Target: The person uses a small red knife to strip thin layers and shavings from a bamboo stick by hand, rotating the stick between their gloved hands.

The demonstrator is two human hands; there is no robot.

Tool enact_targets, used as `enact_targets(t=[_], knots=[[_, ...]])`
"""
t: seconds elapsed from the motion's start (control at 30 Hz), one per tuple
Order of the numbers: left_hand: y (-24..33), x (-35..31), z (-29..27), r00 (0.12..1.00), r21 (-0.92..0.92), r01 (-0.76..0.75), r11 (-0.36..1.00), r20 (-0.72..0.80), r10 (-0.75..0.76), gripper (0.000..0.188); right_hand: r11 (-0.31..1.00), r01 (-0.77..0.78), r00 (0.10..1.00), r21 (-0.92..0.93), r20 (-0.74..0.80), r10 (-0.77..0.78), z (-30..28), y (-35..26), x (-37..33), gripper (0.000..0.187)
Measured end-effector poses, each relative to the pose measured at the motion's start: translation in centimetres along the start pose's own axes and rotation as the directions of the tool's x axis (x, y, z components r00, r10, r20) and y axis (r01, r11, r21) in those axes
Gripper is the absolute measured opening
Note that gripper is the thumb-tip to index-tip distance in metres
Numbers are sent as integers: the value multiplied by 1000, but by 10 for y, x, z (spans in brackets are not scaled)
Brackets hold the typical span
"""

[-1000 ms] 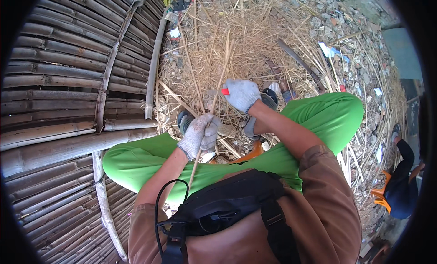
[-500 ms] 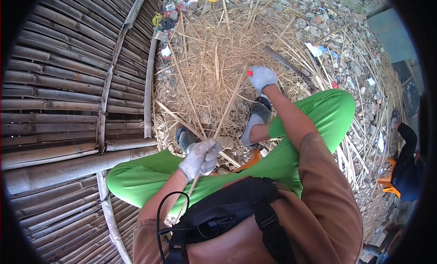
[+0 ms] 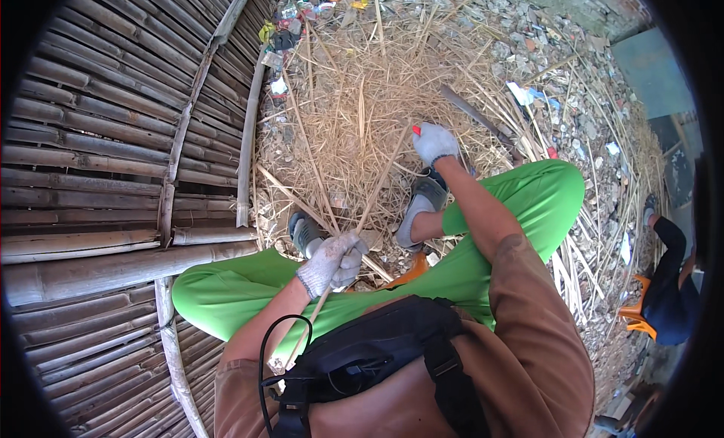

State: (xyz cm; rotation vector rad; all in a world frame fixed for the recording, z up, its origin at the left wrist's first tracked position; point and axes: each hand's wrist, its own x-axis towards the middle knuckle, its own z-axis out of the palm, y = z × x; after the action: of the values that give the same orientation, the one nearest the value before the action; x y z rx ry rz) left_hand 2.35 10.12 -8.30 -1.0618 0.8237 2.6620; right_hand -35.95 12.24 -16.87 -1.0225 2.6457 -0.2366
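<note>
My left hand [image 3: 332, 264], in a pale knit glove, is closed around a thin bamboo strip [image 3: 386, 170] between my knees. The strip slants up and away to the right, and its lower end passes down toward my lap. My right hand [image 3: 437, 145], also gloved, is closed near the strip's far end. A small red piece [image 3: 416, 130] sticks out of its grip beside the strip; the rest is hidden in the fist, so its kind cannot be made out. A long dark blade-like tool [image 3: 475, 115] lies on the ground beyond my right hand.
Straw-like shavings [image 3: 377, 91] cover the rubble ground. A bamboo slat wall [image 3: 98, 151] stands at my left. Split strips [image 3: 577, 264] lie at the right, past my green-trousered knee. Another person [image 3: 671, 279] sits on an orange stool [image 3: 639, 310] at far right. Orange seat [image 3: 415, 268] under me.
My right hand has come slightly nearer to me along the strip, with the red piece still in its grip. My left hand keeps its hold on the strip.
</note>
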Motion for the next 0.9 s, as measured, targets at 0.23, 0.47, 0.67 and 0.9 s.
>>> enact_targets(t=[0.23,0.47,0.67,0.9], knots=[[6,-17,6,999,34,-22,999,33,21,41,985,144,984,-98,-94,-154,4,33,34,46],[29,-34,2,980,21,-186,982,-64,187,28,954,-294,937,-64,-216,275,22,133,52,57],[27,-21,-8,929,193,-259,946,-220,299,23,957,206,976,206,28,-217,-16,-52,-19,53],[25,-14,-17,905,43,-347,937,-245,347,36,875,447,871,184,135,-473,-23,-112,-87,41]])
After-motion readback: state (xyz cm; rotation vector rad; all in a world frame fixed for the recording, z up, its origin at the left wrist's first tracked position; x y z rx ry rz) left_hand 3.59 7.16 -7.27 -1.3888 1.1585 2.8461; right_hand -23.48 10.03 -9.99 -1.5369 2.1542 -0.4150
